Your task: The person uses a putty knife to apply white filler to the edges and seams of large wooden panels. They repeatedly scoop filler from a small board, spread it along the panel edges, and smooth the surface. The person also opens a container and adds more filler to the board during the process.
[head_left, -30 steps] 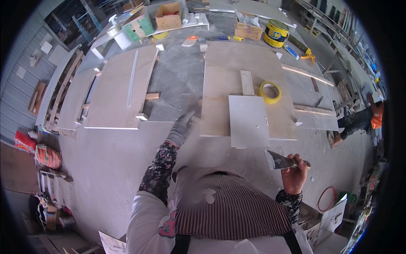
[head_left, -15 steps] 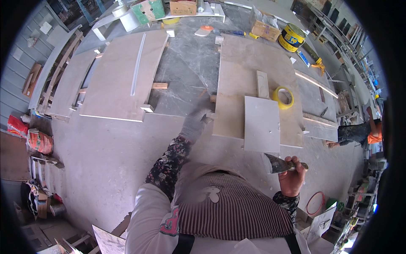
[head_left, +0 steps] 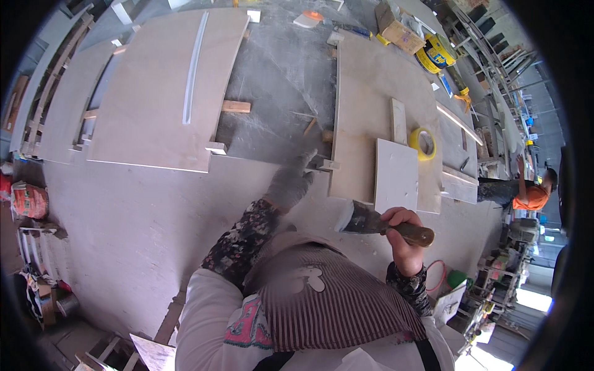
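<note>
In my bare right hand [head_left: 405,242] is a putty knife [head_left: 365,221], its wooden handle gripped and its wide blade pointing left, in front of my apron. My left hand [head_left: 289,185], in a grey glove, reaches to the table's front edge with its fingers stretched out. The fingertips are beside a small wood block [head_left: 328,164] at the edge of the right-hand beige panel [head_left: 365,80]; whether they touch it I cannot tell. On that panel lie a smaller white board [head_left: 396,176], a narrow strip [head_left: 398,120] and a roll of yellow tape [head_left: 423,143].
Another large panel [head_left: 154,93] with a pale strip [head_left: 195,68] rests on wood supports to the left. Behind stand a yellow-black can [head_left: 435,54] and a cardboard box [head_left: 399,28]. A person in orange [head_left: 531,196] is at the far right. Sacks [head_left: 30,199] lie at left.
My view has shifted, so the panels sit higher in the picture. My right hand has brought the putty knife up and left, closer to the panel. My left hand remains near the block.
</note>
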`<state>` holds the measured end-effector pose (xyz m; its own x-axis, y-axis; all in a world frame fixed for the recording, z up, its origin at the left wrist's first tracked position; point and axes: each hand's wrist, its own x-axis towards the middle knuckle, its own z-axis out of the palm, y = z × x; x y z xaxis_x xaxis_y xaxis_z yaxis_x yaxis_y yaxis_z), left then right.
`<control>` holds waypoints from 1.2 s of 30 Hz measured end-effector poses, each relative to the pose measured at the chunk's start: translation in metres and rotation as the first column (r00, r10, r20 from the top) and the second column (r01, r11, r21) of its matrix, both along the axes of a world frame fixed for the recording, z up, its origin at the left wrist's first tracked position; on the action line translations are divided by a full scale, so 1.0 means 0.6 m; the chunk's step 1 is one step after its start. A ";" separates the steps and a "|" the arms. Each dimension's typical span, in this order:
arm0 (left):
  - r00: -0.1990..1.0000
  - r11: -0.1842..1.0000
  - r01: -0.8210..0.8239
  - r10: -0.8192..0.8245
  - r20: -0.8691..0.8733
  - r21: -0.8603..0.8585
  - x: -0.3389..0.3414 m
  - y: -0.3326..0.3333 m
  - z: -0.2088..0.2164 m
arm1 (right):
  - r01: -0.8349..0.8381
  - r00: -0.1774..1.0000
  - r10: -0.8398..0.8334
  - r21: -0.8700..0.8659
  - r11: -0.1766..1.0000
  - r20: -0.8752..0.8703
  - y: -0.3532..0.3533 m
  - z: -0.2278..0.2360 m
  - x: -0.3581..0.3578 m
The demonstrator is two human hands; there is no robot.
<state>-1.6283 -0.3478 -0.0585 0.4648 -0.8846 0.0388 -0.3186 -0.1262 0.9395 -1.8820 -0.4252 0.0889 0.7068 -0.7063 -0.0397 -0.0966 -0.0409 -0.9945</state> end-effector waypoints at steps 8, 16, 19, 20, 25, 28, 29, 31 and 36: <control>0.995 0.993 -0.029 0.040 -0.093 0.119 -0.002 0.172 -0.061 | -0.277 0.885 0.140 -0.259 0.925 -0.445 0.001 0.041 0.116; 0.852 0.936 -0.086 0.247 -0.462 0.342 -0.026 0.292 -0.088 | -0.379 0.759 0.186 -0.191 0.906 -0.624 -0.009 0.050 0.196; 0.821 0.944 -0.110 0.263 -0.506 0.312 -0.031 0.295 -0.091 | -0.432 0.702 0.226 -0.151 0.889 -0.676 -0.009 0.052 0.217; 0.778 0.933 -0.087 0.283 -0.562 0.349 -0.032 0.295 -0.091 | -0.429 0.694 0.217 -0.152 0.890 -0.686 -0.007 0.051 0.223; 0.769 0.928 -0.017 0.250 -0.588 0.373 -0.033 0.297 -0.098 | -0.445 0.667 0.193 -0.177 0.878 -0.720 0.000 0.039 0.245; 0.751 0.932 -0.043 0.268 -0.604 0.360 -0.033 0.303 -0.103 | -0.449 0.650 0.184 -0.177 0.876 -0.737 0.002 0.032 0.253; 0.732 0.932 -0.060 0.284 -0.619 0.356 -0.033 0.304 -0.105 | -0.464 0.637 0.184 -0.182 0.867 -0.749 0.003 0.031 0.255; 0.718 0.929 -0.073 0.302 -0.627 0.363 -0.035 0.306 -0.110 | -0.485 0.610 0.170 -0.194 0.853 -0.774 0.004 0.031 0.259; 0.700 0.938 -0.106 0.306 -0.646 0.330 -0.041 0.313 -0.124 | -0.543 0.587 0.159 -0.240 0.805 -0.794 0.008 0.036 0.269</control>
